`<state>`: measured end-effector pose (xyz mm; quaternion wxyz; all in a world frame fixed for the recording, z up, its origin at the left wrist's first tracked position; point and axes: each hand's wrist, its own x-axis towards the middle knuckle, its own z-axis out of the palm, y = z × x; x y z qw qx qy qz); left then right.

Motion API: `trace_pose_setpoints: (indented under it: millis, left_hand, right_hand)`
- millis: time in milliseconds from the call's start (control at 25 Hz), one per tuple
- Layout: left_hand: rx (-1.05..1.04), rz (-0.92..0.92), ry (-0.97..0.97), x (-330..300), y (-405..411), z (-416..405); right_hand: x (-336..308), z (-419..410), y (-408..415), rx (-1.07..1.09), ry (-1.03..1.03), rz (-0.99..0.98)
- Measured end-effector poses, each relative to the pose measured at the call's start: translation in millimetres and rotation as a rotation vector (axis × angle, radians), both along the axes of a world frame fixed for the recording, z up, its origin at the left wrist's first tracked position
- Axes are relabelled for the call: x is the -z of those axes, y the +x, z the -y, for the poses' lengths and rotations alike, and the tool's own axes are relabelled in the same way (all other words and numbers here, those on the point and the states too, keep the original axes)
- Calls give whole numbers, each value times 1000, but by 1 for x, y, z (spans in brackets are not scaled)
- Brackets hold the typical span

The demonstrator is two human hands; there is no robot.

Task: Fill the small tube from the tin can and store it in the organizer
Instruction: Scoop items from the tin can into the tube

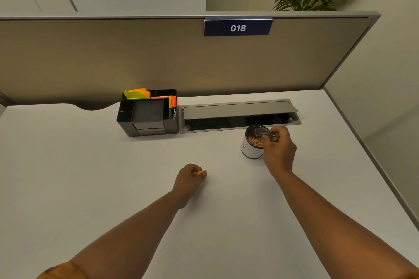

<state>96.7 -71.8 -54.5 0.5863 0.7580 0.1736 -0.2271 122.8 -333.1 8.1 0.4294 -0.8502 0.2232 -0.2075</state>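
The right hand (280,147) was pinched on the small tube (262,132), a clear tube held nearly level with its open end inside the mouth of the tin can (252,142), just above the tan, grain-like contents (255,141) that lay low in the can. The can stood upright on the white bench (113,176), near the open cable tray (240,115) and well to the right of the black organizer (148,113). The left hand (190,178) rested on the bench, its fingers (204,174) curled around a small orange piece (198,172), probably the tube's cap, though it was too small to tell for certain. The step in hand looked to be the scoop. To do it well, the tube's mouth would need to tip down into the contents and drag through them rather than skim over the top, since how much was inside the tube could not be seen. The can was unsupported, so a sideways push from the tube might slide or tip it; a gentle, downward stroke would be safer, or the left hand could steady it. The tube should then come up mouth-first to avoid spilling, be capped over the bench, and go into a free compartment of the organizer, whose back slots held sticky notes (137,94) and markers (172,106).
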Motion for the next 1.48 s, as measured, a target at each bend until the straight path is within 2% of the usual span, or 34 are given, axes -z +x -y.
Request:
trace_pose_setpoints:
  millis: [400,600,760,880,1040,1160,1240,1360,1480]
  left_hand:
    - [-8,-2,-5,0,1,0]
    - [-9,-11,-18,-1,1,-1]
    - [6,0,-4,0,1,-2]
    - [3,-12,-18,0,1,-2]
    - [0,-10,-30,-1,1,-2]
    - [-3,-11,-35,0,0,-3]
    - [-1,-6,-33,1,0,-3]
    - [1,-7,-42,1,1,-3]
    - [-46,-46,-132,-4,-1,-10]
  right_hand:
    - [1,1,8,-74,-132,-18]
    - [3,0,12,-102,-158,9]
    - [-2,1,13,-112,-92,76]
    - [-1,2,15,-141,-173,69]
    - [-3,1,18,-136,-130,72]
    - [2,2,17,-146,-178,64]
    - [2,2,17,-113,-109,76]
    - [-4,-1,16,0,103,82]
    - [-10,-8,6,71,243,80]
